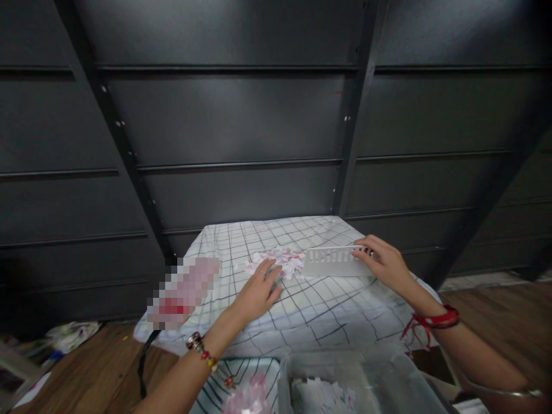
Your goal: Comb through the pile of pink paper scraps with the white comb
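Observation:
My left hand rests at the near side of a loose pile of small white and pink paper slips, its fingers apart and holding nothing. To the right of the pile lies a white slotted plastic basket, tipped so that one long side faces me. My right hand grips the right end of the basket, with the fingers over its upper edge. The basket's left end touches or nearly touches the slips. Its inside is hidden from me.
A white checked cloth covers the table, with dark metal panels behind it. A blurred-out object lies at the left. In front stand a translucent bin with slips inside and a striped tray with pink bags.

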Demonstrator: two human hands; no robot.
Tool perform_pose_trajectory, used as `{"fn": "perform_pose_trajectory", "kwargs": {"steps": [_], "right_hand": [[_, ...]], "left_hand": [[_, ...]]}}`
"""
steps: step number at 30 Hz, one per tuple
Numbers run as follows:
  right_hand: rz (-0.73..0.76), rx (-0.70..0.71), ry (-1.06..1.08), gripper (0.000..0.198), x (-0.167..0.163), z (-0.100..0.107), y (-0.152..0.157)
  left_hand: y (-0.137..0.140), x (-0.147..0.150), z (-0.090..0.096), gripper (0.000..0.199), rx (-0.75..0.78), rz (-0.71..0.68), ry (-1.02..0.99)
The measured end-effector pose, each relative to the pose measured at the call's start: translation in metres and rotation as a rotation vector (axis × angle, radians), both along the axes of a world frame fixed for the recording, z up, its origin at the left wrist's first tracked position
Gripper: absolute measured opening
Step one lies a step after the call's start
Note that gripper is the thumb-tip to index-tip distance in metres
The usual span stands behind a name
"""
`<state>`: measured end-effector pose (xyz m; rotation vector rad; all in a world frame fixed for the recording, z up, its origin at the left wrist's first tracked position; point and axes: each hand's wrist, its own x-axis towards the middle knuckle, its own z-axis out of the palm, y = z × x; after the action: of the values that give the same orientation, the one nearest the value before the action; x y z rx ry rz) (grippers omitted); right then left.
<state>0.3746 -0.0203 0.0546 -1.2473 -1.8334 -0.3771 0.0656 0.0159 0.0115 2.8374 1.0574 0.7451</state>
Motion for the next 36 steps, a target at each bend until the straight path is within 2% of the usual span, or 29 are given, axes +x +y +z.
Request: {"fn": "perform_pose_trajectory", "kwargs": {"steps": [5,10,18,27,36], "right_hand": [[-0.008,-0.004,-0.011,0.019,0.000,0.002,0.000],[-0.004,-0.016,-0.017,0.020,-0.002,0.004,0.001],[-0.028,-0.010,0.004,0.019,0.013,0.003,-0.010],[-0.046,0.028,0.011,0.020,-0.004,-0.001,-0.002],[-0.082,0.059,0.019,0.021,0.003,-0.001,-0.008]], "left_hand": [[0.000,-0.002,-0.005,0.039,-0.011,0.001,-0.077],[-0.001,-0.002,-0.006,0.040,-0.047,0.016,-0.074],[-0.001,-0.002,-0.009,0.042,-0.067,0.049,-0.090],[-0.002,-0.003,-0.011,0.041,-0.069,0.066,-0.131],[-0.003,-0.002,-0.010,0.041,-0.075,0.093,-0.107]]}}
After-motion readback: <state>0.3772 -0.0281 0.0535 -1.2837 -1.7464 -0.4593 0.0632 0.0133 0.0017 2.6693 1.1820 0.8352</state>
